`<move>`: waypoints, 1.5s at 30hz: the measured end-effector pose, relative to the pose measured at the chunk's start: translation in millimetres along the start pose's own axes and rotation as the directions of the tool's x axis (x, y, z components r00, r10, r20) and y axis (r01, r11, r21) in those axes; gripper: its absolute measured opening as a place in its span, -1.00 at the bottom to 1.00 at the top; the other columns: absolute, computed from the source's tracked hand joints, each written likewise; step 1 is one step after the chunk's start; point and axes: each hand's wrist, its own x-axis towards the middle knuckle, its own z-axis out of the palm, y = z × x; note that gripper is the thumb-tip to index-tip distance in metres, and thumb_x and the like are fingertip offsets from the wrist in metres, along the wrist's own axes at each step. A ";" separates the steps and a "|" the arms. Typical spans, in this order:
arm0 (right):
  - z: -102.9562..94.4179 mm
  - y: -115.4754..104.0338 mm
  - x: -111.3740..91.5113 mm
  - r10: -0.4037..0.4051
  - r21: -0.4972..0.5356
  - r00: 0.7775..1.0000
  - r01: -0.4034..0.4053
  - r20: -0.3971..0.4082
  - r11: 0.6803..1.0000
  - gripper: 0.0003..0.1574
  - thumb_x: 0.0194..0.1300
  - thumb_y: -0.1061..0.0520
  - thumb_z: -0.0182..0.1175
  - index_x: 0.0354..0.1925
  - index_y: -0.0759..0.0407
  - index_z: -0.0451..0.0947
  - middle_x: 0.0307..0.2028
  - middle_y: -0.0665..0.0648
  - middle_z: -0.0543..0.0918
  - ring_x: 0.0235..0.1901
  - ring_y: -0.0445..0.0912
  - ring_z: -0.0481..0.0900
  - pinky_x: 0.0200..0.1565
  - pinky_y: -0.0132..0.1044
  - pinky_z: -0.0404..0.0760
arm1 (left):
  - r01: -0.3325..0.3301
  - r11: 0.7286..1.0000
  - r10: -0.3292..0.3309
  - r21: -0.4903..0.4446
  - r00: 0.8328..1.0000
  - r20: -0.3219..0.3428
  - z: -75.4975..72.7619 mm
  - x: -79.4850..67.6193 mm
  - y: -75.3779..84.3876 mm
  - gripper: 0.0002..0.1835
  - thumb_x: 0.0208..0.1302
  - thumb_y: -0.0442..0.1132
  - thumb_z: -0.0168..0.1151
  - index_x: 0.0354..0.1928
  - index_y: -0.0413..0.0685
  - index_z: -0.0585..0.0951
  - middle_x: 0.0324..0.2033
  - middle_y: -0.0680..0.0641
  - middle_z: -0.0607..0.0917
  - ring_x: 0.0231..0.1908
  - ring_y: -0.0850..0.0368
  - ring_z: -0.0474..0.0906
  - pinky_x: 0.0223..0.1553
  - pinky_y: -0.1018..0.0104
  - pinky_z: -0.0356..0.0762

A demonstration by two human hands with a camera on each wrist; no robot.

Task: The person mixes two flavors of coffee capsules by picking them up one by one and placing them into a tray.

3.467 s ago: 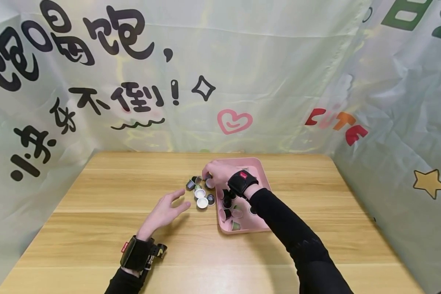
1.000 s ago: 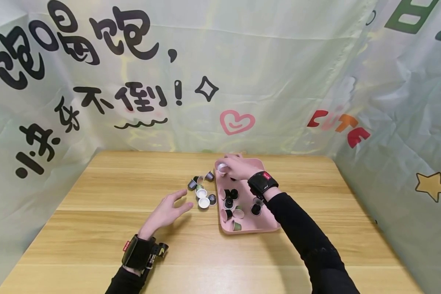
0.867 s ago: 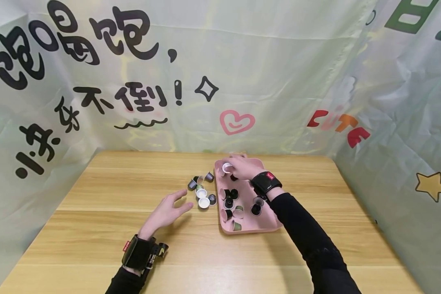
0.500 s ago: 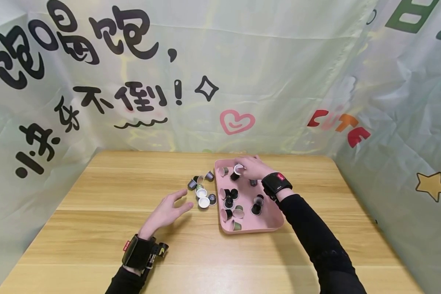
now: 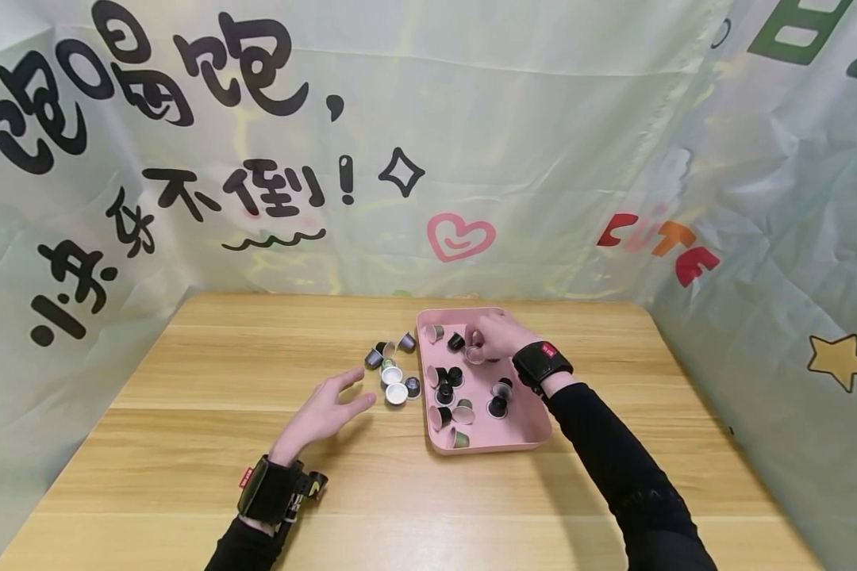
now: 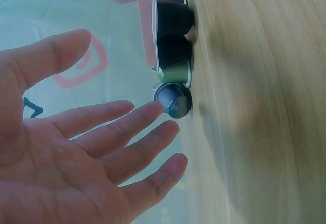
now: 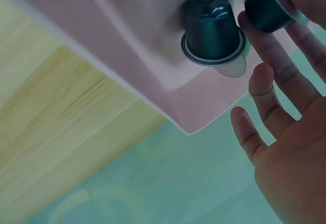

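Observation:
My right hand [image 5: 498, 336] is over the back of a pink tray [image 5: 517, 434], pinching a dark coffee capsule [image 7: 267, 7] between thumb and fingers. Beside it in the right wrist view, another dark capsule [image 7: 211, 28] stands rim down in the tray, with a translucent tab or lid at its edge. My left hand [image 5: 326, 410] hovers with spread, relaxed fingers left of the loose capsules [image 5: 396, 393]. In the left wrist view its fingertips overlap a dark capsule [image 6: 175, 102], and the hand holds nothing.
Several black and green capsules [image 5: 445, 394] lie in the tray's left half, with two more [image 5: 497, 407] further right. The wooden table [image 5: 257, 341] ends at a printed curtain [image 5: 543, 159] behind and on both sides.
My right hand has gone from the loose capsules to the tray, then rightward along its back with the pinched capsule, now lower towards the tray floor. My left hand has hardly moved.

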 end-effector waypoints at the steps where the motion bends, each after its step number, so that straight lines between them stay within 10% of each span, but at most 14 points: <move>1: 1.1 0.4 -0.1 -0.006 -0.009 1.000 0.006 0.000 1.000 -0.95 0.17 0.14 0.40 -0.35 0.06 0.72 -0.57 -0.07 0.59 -0.44 -0.16 0.47 -0.14 -0.20 0.43 | 0.001 1.000 -0.001 0.000 1.000 0.001 0.1 0.0 0.1 -0.25 0.44 -0.04 0.18 0.46 -0.40 0.23 0.42 -0.41 0.35 0.44 -0.38 0.24 0.47 -0.29 0.17; 15: 7.4 -3.3 -4.5 0.022 -0.049 0.999 -0.020 0.044 0.999 -0.86 0.12 0.17 0.42 -0.28 0.11 0.73 -0.55 -0.03 0.59 -0.44 -0.15 0.48 0.00 -0.10 0.37 | 0.008 1.000 -0.008 -0.001 1.000 0.008 0.4 0.3 1.1 -0.24 0.44 -0.03 0.18 0.46 -0.39 0.22 0.42 -0.41 0.35 0.44 -0.38 0.24 0.47 -0.29 0.18; 26: 2.6 -10.1 -19.3 -0.001 0.115 0.994 0.014 -0.114 0.993 -0.74 0.19 0.19 0.42 -0.12 0.25 0.71 -0.22 0.20 0.77 -0.16 0.07 0.68 -0.04 -0.07 0.64 | -0.010 1.000 0.010 0.009 0.999 -0.044 7.2 -0.2 7.0 -0.29 0.42 -0.14 0.21 0.48 -0.31 0.23 0.40 -0.40 0.38 0.41 -0.38 0.31 0.43 -0.31 0.25; 45: 16.0 -23.7 -77.8 0.145 0.384 0.894 0.033 -0.425 0.923 -0.69 0.30 0.20 0.35 0.02 0.19 0.65 0.02 0.24 0.71 0.06 0.18 0.62 0.17 0.15 0.52 | -0.176 0.917 0.246 0.357 0.956 -0.160 39.3 14.6 27.6 -0.39 0.10 -0.23 0.50 0.21 -0.21 0.54 0.10 -0.20 0.62 0.09 -0.19 0.57 0.18 -0.19 0.56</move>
